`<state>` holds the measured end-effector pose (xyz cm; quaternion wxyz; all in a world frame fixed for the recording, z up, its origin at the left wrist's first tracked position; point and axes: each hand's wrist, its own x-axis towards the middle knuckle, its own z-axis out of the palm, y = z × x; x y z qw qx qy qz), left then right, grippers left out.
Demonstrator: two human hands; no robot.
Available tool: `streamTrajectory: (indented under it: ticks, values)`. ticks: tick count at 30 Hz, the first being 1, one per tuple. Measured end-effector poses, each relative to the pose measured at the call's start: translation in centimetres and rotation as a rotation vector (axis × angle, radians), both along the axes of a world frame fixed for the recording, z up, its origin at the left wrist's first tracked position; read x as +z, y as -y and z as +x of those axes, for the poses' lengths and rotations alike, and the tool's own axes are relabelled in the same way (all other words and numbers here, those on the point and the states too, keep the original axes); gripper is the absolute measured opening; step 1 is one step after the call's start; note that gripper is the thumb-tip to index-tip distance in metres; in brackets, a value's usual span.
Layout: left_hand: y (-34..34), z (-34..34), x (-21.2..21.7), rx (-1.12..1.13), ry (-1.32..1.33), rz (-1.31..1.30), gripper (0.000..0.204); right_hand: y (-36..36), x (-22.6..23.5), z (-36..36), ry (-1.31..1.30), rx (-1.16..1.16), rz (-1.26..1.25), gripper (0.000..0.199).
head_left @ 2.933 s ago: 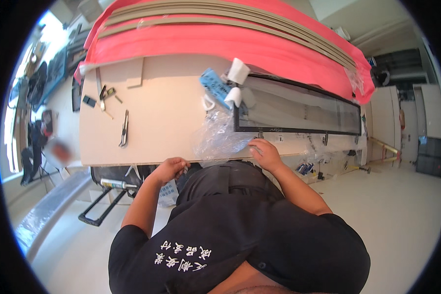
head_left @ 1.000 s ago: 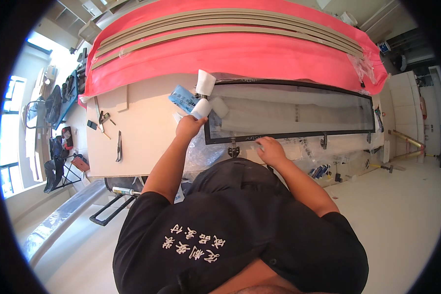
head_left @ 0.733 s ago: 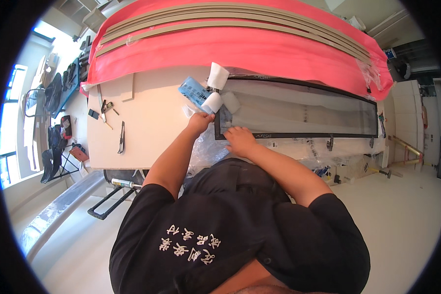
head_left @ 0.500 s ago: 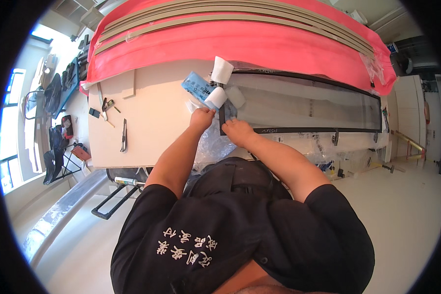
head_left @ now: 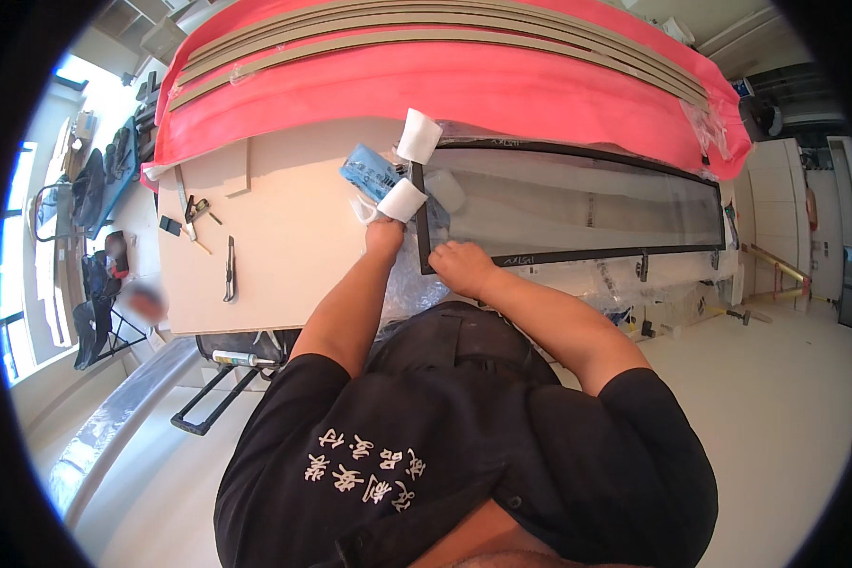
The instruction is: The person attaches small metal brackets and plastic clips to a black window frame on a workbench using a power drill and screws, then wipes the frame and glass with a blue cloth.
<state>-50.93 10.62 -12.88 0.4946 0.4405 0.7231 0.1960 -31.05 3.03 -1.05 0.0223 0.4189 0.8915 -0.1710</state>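
Observation:
A long glass panel with a black frame [head_left: 577, 254] lies on the bench, its left end in front of me. My right hand [head_left: 461, 269] is closed at the near left corner, fingers curled against the frame. Just left of that end, my left hand [head_left: 384, 237] is closed at a white foam piece [head_left: 402, 200], which partly covers its fingers. Another white foam piece [head_left: 419, 136] stands at the far left corner. Between them, a blue printed packet [head_left: 369, 172] sticks out to the left. Crumpled clear plastic wrap [head_left: 412, 284] lies below my hands.
A utility knife [head_left: 230, 269] and small hand tools [head_left: 196, 210] lie on the pale board [head_left: 284, 218] at left. Long brown strips [head_left: 426, 35] rest on pink sheeting [head_left: 303, 102] at the far side. A black trolley handle [head_left: 213, 402] juts out below the bench.
My left hand has shifted up slightly, under the white foam piece, which now lies flatter and wider across the frame's left end. My right hand stays at the near corner, fingers more curled.

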Motion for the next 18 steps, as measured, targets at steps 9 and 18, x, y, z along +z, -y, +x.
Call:
streamTrajectory:
  ticks: [9,18]
  values:
    - [0.5,-1.9,1.5,-0.036,0.146,-0.124,0.033,-1.3,-1.1,0.2,-0.001,0.068,-0.134,0.014]
    - [1.1,-2.1,0.1,-0.036,0.171,-0.081,0.035,-7.5,-0.8,-3.1,0.163,0.509,0.262,0.016]
